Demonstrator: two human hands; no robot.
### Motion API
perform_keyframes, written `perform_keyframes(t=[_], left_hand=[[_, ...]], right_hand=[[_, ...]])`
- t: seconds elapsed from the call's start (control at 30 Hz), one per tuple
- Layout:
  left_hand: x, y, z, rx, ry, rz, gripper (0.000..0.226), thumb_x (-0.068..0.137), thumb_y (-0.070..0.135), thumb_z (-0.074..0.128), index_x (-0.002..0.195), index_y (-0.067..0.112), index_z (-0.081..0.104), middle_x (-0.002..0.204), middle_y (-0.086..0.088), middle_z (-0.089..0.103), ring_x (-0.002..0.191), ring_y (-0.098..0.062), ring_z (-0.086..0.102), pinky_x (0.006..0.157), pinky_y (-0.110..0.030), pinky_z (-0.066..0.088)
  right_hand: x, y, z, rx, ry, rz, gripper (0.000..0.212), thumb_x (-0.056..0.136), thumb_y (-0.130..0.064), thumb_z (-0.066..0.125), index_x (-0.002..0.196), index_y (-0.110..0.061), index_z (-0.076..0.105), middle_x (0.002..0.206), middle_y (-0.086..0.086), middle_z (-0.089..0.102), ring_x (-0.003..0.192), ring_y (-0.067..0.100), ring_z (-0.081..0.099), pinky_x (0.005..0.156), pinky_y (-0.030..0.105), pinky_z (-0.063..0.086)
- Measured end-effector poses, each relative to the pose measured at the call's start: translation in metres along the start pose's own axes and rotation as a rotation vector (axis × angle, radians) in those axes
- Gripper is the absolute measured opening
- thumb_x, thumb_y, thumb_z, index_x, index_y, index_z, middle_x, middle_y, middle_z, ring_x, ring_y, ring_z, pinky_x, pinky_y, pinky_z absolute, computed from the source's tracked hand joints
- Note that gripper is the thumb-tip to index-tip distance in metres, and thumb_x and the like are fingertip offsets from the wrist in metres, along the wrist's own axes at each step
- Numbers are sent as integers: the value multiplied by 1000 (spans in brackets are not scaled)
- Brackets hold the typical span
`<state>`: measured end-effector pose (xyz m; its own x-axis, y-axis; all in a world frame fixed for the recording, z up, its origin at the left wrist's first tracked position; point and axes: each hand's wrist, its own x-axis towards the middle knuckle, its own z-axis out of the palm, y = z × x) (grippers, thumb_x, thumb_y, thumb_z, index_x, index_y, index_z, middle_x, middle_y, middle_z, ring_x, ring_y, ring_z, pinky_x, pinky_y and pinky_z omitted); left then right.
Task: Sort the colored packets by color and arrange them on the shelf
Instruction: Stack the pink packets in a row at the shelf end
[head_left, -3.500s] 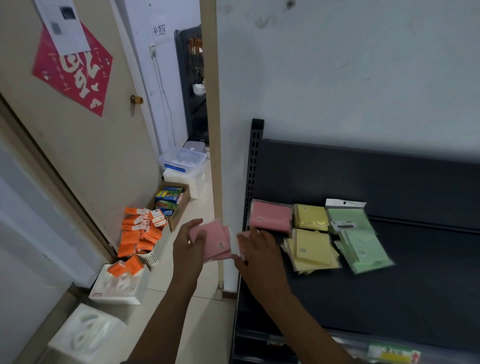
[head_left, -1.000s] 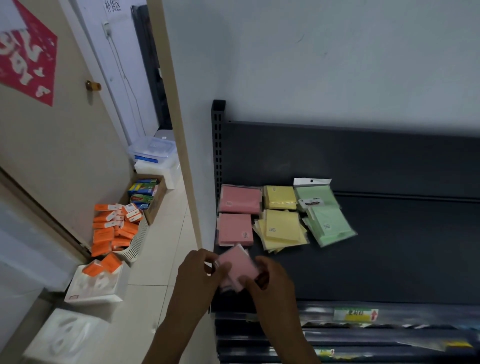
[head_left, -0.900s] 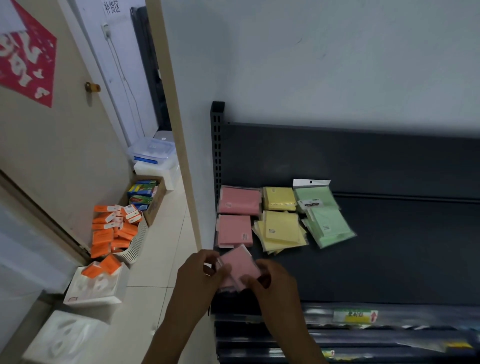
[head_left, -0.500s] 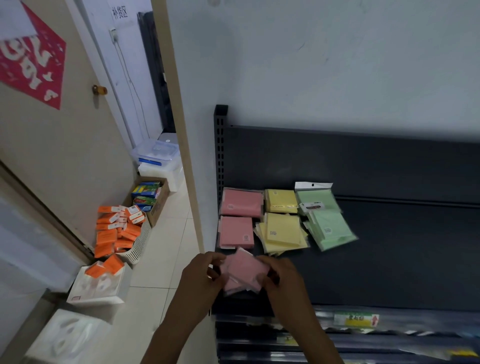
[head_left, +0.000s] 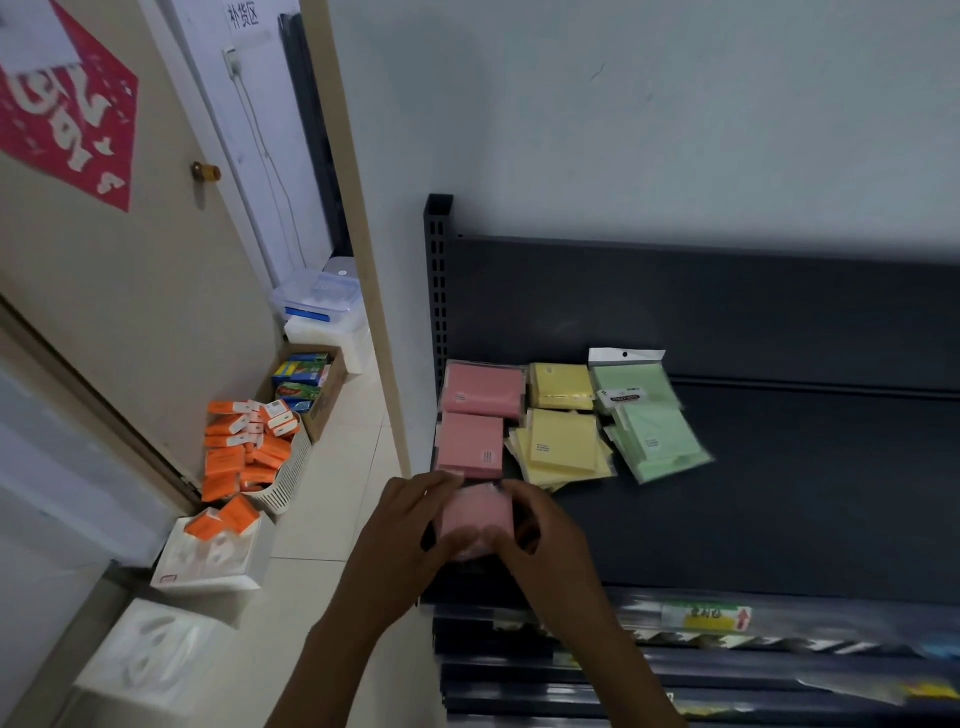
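Observation:
I hold a small stack of pink packets (head_left: 475, 519) between both hands at the front left corner of the dark shelf (head_left: 779, 509). My left hand (head_left: 402, 540) grips its left edge and my right hand (head_left: 540, 540) grips its right edge. Just behind lie two pink packets, one nearer (head_left: 470, 451) and one at the back (head_left: 484, 389). To their right are yellow packets (head_left: 561, 449) and, beyond those, green packets (head_left: 654, 436).
On the floor to the left sit a white basket of orange boxes (head_left: 249, 447), a cardboard box of colourful items (head_left: 306, 384), clear plastic tubs (head_left: 324, 306) and white boxes (head_left: 208, 558). A door frame (head_left: 358, 249) stands beside the shelf's upright post (head_left: 437, 291).
The pink stack has moved forward and down toward the shelf's front left, squared up between both hands. A second pink packet lies on the shelf since 3.5 s ago.

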<state>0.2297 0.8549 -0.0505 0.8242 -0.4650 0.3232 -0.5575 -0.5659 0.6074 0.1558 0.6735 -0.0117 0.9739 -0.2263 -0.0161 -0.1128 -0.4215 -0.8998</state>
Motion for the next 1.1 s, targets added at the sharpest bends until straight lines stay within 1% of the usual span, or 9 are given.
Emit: perform_keyframes(t=[0.17, 0.3, 0.43, 0.53, 0.6, 0.67, 0.87, 1.0, 1.1], left_hand=[[-14, -7, -11, -105, -146, -74, 96, 68, 85, 65, 147, 39, 36, 144, 27, 33, 135, 8, 29, 101, -5, 32], [-13, -6, -9, -174, -143, -115, 93, 68, 80, 69, 146, 37, 42, 141, 26, 40, 131, 3, 37, 98, -10, 40], [-11, -7, -9, -244, -116, -175, 81, 75, 59, 78, 143, 46, 37, 133, 28, 45, 118, 10, 43, 88, -4, 40], [-10, -8, -7, -262, -91, -197, 79, 77, 43, 83, 141, 48, 38, 128, 24, 50, 110, 7, 49, 84, -6, 43], [-9, -12, -7, -278, -77, -196, 77, 76, 41, 84, 141, 46, 41, 129, 24, 54, 111, 3, 53, 84, -11, 47], [-10, -17, -10, -325, -93, -199, 80, 75, 42, 85, 143, 42, 44, 131, 30, 54, 118, 1, 55, 88, -14, 50], [-15, -22, -13, -224, -131, -132, 69, 83, 50, 74, 142, 57, 39, 134, 38, 46, 124, 2, 47, 92, -14, 44], [-14, -21, -5, -138, -104, -98, 58, 94, 46, 64, 146, 48, 39, 132, 41, 41, 126, 7, 40, 98, -15, 39], [-14, -21, 0, -58, -109, -40, 55, 101, 46, 53, 152, 38, 34, 135, 23, 46, 129, 7, 36, 101, -13, 34]], right_hand=[[-4, -1, -6, 13, -69, -67, 64, 85, -5, 74, 118, -52, 44, 113, -20, 57, 101, -15, 54, 77, 4, 44], [-2, 9, -4, -47, -64, -58, 63, 85, -12, 76, 131, -44, 46, 121, -9, 56, 104, -9, 53, 82, 6, 44], [-5, 15, -9, -113, -119, -19, 63, 82, -22, 81, 137, -32, 50, 123, -14, 46, 108, -10, 48, 91, 9, 45], [-2, 17, -10, -221, -134, -110, 65, 81, -30, 81, 138, -32, 48, 143, -21, 31, 132, -7, 31, 109, 8, 29], [-1, 15, -9, -257, -167, -144, 68, 83, -33, 79, 141, -36, 44, 142, -28, 29, 132, -9, 24, 107, 6, 24], [-2, 13, -8, -274, -175, -153, 69, 84, -39, 77, 142, -38, 40, 134, -26, 35, 126, -6, 28, 100, 10, 31], [-18, 12, -2, -502, -23, -96, 73, 84, -58, 64, 144, -28, 35, 123, -8, 35, 117, 10, 31, 94, 25, 40], [-27, 9, 19, -557, 99, -71, 73, 84, -73, 50, 139, -26, 41, 118, -6, 43, 108, 13, 35, 91, 27, 40], [-27, 9, 34, -580, 194, -70, 72, 83, -73, 48, 133, -21, 51, 111, -2, 50, 102, 17, 42, 85, 29, 43]])
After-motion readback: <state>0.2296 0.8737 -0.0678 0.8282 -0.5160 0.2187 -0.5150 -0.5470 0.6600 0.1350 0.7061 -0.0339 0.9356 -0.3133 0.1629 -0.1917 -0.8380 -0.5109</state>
